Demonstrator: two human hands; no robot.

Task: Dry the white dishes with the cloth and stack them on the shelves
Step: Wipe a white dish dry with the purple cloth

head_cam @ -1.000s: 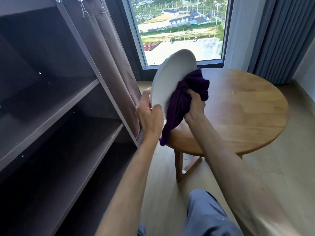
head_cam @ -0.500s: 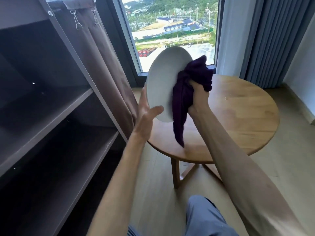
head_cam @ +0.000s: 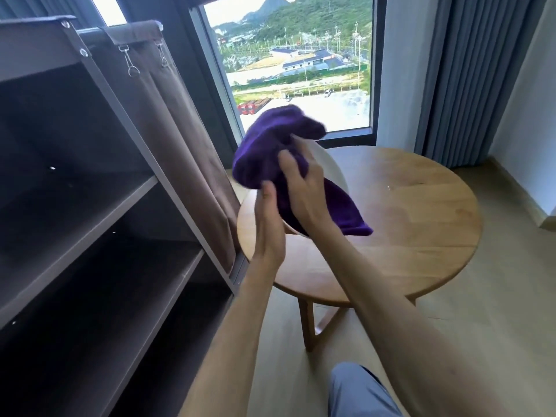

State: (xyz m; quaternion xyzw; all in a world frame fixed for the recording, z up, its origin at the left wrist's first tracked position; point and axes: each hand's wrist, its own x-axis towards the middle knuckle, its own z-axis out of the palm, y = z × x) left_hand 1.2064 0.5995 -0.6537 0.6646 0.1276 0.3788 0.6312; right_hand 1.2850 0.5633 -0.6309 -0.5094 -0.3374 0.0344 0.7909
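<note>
Two bare hands hold a white plate in the air above the near left edge of a round wooden table, in front of a tall window. Only a thin curved strip of the plate shows, because a purple cloth is draped over most of it, bunched at the top and hanging down to a loose corner at the lower right. The right hand lies on the cloth with its fingers curled into the fabric, gripping it against the plate. The left hand is at the plate's lower left edge, fingers fairly straight and pointing up, thumb against the cloth; whether it truly clasps the rim cannot be told, since the cloth hides the contact. The cloth's upper part is blurred. To the left stands a dark brown open shelf unit, with a brown fabric curtain clipped to its side. Grey-blue curtains hang to the right of the window
</note>
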